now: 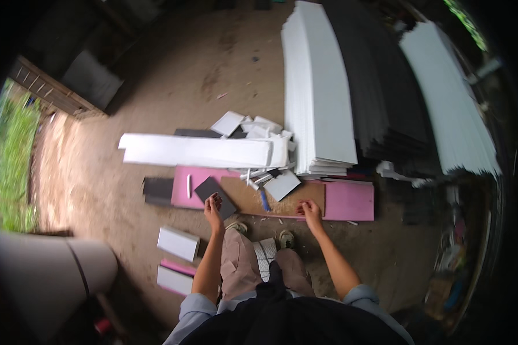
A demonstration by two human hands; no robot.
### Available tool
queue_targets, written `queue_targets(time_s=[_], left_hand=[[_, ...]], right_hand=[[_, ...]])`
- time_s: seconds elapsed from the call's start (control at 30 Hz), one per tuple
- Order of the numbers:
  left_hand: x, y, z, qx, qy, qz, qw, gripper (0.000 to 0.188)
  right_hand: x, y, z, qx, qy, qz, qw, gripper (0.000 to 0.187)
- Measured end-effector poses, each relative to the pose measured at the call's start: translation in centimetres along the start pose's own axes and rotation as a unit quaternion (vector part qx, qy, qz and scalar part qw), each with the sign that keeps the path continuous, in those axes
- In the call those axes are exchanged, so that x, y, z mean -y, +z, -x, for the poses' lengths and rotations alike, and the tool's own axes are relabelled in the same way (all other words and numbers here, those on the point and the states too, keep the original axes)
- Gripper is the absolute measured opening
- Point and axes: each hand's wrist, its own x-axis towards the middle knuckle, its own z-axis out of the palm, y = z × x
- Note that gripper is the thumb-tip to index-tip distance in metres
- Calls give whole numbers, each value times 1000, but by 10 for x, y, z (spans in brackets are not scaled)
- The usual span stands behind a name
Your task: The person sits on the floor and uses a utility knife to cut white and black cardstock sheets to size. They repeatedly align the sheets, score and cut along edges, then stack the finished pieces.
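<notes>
My left hand (213,204) has its fingers curled over the edge of a small dark grey rectangular sheet (223,199), which lies at a slant above the pink sheet. My right hand (309,209) hovers by the near right part of a brown board (312,192). Its fingers are loosely bent and apart, and nothing shows in them. A blue-handled knife (264,200) lies on the board between my hands. Just beyond it is a white square piece (282,185). The board rests on a long pink sheet (351,201).
Long white strips (195,150) lie beyond the board, near a heap of white offcuts (265,127). Tall stacks of white sheets (322,86) and dark sheets (380,86) stand at right. Small white-topped stacks (178,243) sit near left, beside a large white roll (52,282).
</notes>
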Motion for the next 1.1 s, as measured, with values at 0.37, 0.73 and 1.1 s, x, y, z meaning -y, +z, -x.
queue_targets(time_s=[0.37, 0.73, 1.1], left_hand=[[96, -31, 0, -11, -53, -94, 994, 33], [353, -25, -152, 19, -14, -18, 1000, 30], [437, -44, -203, -13, 54, 63, 996, 27]], right_hand=[[-131, -1, -117, 9, 75, 56, 996, 15], [-311, 129, -362, -184, -149, 306, 922, 56], [-313, 153, -392, -88, -19, 89, 992, 52]])
